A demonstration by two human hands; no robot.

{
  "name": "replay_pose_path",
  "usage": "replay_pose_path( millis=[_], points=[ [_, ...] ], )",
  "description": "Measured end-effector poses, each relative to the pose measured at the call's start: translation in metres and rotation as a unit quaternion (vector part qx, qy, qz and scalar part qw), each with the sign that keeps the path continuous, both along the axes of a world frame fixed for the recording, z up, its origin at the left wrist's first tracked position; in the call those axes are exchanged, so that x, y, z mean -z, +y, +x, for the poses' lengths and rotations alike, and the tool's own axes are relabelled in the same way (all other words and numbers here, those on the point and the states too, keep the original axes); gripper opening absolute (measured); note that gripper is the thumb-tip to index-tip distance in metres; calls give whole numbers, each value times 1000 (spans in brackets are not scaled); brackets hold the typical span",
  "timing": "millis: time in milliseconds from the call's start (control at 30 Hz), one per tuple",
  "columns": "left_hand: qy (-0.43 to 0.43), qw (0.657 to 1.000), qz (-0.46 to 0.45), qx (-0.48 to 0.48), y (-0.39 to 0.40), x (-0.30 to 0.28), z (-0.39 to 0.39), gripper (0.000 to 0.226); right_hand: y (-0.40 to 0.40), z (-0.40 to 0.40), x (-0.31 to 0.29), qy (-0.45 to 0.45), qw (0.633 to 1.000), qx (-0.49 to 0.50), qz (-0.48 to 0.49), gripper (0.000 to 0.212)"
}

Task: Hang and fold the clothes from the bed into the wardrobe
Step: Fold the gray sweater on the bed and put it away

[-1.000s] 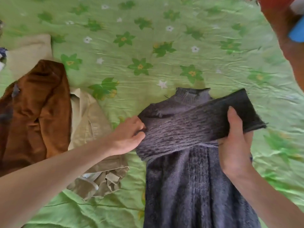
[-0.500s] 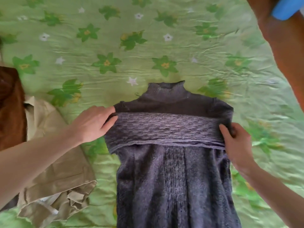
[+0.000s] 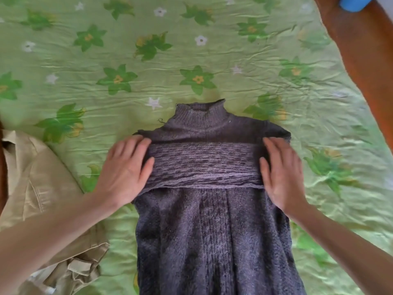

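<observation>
Pressing sweater (image 3: 212,231) flat btwn L grip (image 3: 125,169) & R grip (image 3: 280,171), fingers straight.

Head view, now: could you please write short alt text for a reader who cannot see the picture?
A person's left hand and right hand press flat on a dark purple knit sweater, holding its sleeves folded across the chest. It lies on a green floral bedsheet, with a beige garment to the left.
</observation>
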State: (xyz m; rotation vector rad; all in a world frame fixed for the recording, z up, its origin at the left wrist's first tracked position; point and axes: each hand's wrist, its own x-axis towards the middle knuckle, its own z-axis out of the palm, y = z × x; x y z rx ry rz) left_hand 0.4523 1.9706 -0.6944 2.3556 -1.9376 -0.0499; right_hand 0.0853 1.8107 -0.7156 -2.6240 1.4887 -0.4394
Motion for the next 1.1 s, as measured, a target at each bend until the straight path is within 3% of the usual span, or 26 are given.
replay_pose_path(
  millis=[67,167,367,433,533,600,733,800,900,967,1033,1100],
  points=[
    [10,998,39,49,8,11,-9,64,2,-4,6,78,989,-125,27,59],
    [-5,993,77,84,25,28,-4,67,-10,-12,13,159,974,-150,68,69],
    [-38,978,100,180,47,28,19,66,-9,-11,12,169,971,-162,43,72],
    [-21,978,96,185,36,19,21,65,-16,1,2,131,976,-170,29,64],
    [48,989,41,137,5,0,11,64,-39,37,-17,23,987,-152,39,49],
    [76,995,26,65,-25,-8,3,63,-55,65,-25,4,989,-127,73,44],
    [170,976,95,-103,-88,-12,-2,60,-91,113,-26,41,970,-44,235,72],
    [205,963,106,-139,-109,-15,-4,59,-106,128,-26,26,964,-5,264,80],
    [273,931,157,-186,-125,-25,-12,54,-116,131,-33,-19,964,29,263,54],
    [282,928,158,-185,-125,-31,-14,32,-113,121,-40,-59,968,-9,246,28],
    [213,965,89,-122,-112,-35,-13,22,-104,104,-46,-107,974,-88,177,17],
    [90,996,0,10,-91,-37,-10,29,-90,81,-52,-126,973,-170,97,14]
  ],
)
